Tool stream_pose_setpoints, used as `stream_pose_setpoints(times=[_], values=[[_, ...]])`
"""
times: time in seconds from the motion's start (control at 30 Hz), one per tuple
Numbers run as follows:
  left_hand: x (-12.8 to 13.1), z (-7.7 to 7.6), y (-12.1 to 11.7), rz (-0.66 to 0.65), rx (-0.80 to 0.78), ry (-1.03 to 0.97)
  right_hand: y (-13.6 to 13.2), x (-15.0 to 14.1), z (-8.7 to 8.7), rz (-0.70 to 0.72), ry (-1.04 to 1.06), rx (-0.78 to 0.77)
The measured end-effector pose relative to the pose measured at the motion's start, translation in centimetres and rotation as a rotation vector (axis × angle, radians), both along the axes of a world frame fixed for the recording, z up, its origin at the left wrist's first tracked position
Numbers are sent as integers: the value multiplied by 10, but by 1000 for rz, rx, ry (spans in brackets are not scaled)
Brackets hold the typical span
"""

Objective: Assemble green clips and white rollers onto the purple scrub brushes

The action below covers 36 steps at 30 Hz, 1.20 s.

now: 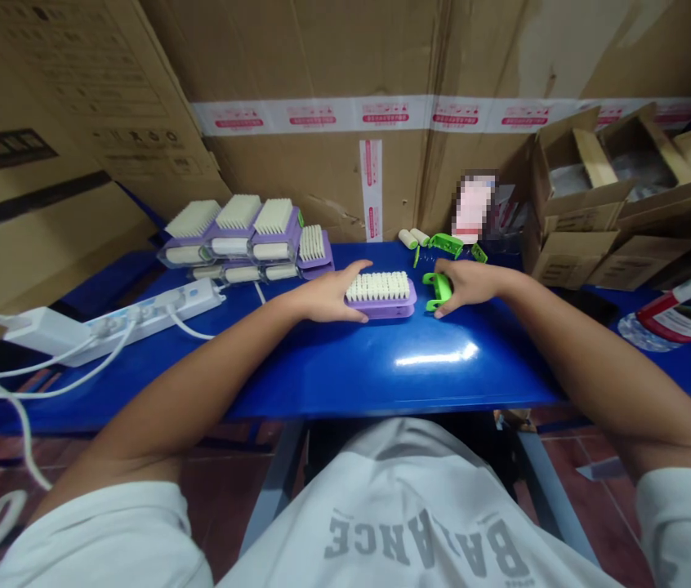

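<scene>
Purple brush (381, 309) lies crosswise, bristles up, against the left hand (327, 296).

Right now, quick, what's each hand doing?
Left hand: open, against the purple brush.
Right hand: on the green piece; cannot tell if holding it.

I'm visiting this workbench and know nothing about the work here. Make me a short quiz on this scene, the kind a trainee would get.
1. Which hand touches the purple brush with white bristles, left or right?
2. Fill in the colour: the plastic piece under the right hand is ____.
3. True or false: the white power strip lies to the right of both hands.

Key:
1. The left hand
2. Green
3. False, it lies to the left of both hands
</scene>
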<state>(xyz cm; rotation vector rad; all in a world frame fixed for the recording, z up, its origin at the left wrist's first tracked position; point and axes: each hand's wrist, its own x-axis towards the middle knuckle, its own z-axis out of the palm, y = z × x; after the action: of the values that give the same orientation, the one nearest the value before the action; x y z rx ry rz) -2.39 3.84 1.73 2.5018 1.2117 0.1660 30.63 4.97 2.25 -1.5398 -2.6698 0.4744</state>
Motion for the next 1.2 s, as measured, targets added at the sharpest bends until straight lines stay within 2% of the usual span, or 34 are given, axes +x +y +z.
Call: stream_pose_setpoints(times=[0.1,0.17,0.27,0.37,0.43,0.5,0.57,0.77,0.9,1.0,1.13,1.2], values=[[10,-3,-3,-48,21,-37,-10,-32,-7,34,50,69],[9,-2,-3,-43,16,-22,-12,-38,-6,50,47,59],[-3,1,1,-31,-6,25,-7,-16,0,60,-17,5],[-9,2,4,-44,-9,21,1,4,2,-14,-51,-2],[-5,0,2,-45,-7,-2,1,-3,-2,15,10,14],[2,-1,0,-60,-6,-29,-1,-19,-8,103,109,38],[4,-2,-3,-77,-16,-39,-3,-29,-10,152,128,10],[-8,0,3,5,-24,13,4,0,-2,20,17,6],[0,-5,3,-21,10,-15,-1,-17,-7,97,72,21],[2,-6,2,-55,22,-19,-4,-28,-9,73,57,24],[-6,-2,4,-37,-16,14,1,-9,-4,-35,-39,-13],[-6,0,3,-33,-25,16,1,-5,-3,-27,-33,-17]])
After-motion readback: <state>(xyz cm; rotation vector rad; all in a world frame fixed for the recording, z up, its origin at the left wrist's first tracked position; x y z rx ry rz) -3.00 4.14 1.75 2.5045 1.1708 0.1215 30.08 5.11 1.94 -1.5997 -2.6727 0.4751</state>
